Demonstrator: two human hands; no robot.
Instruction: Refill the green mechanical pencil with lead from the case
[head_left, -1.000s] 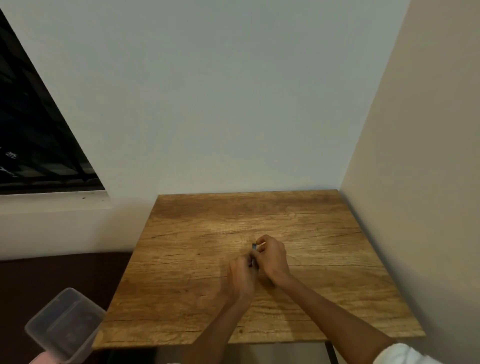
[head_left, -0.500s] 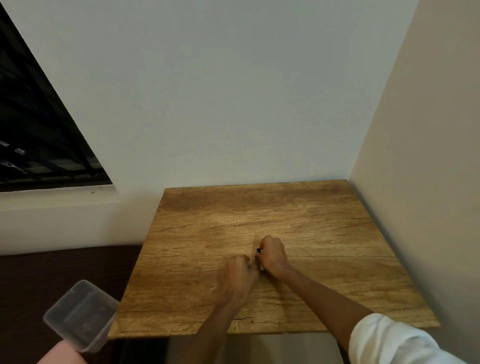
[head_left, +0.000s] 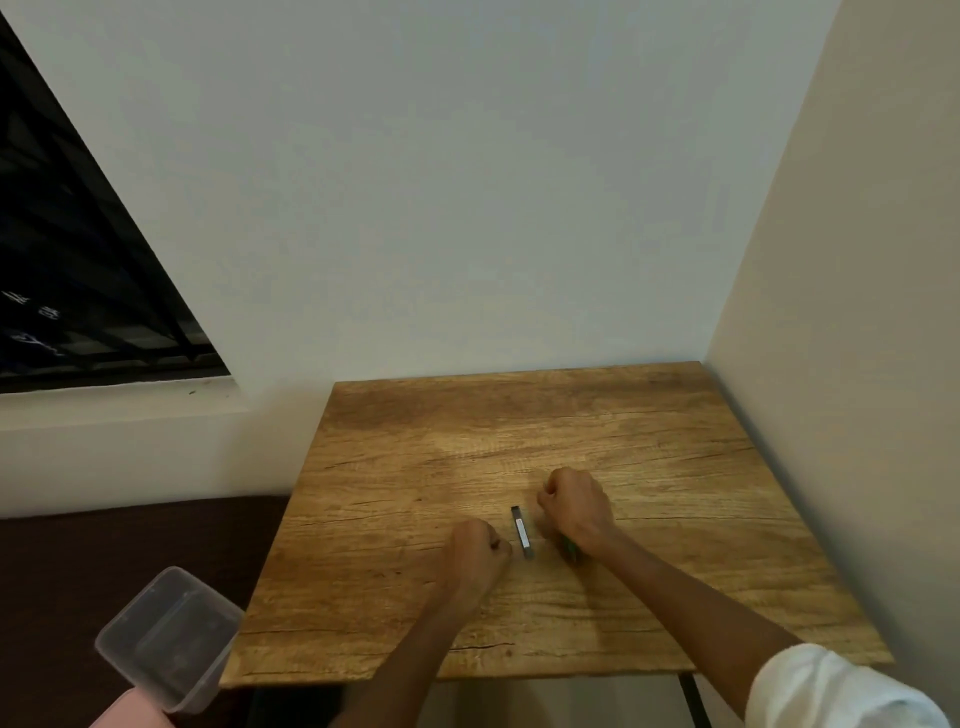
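Note:
A slim dark lead case (head_left: 520, 531) with a pale label lies flat on the wooden table (head_left: 675, 467), between my two hands and touching neither. My left hand (head_left: 475, 558) rests just left of it, fingers curled into a loose fist; nothing shows in it. My right hand (head_left: 574, 506) is closed just right of the case, and a green bit of the mechanical pencil (head_left: 570, 548) pokes out below the heel of that hand. The rest of the pencil is hidden inside the fist.
The table stands in a corner, with a white wall behind and a beige wall on the right. A clear plastic container (head_left: 166, 636) sits off the table's left front corner. A dark window (head_left: 78, 291) is at the far left.
My hands were pressed together around the case; now they have parted and the case lies free on the table. The right hand has drawn back to the right with the pencil.

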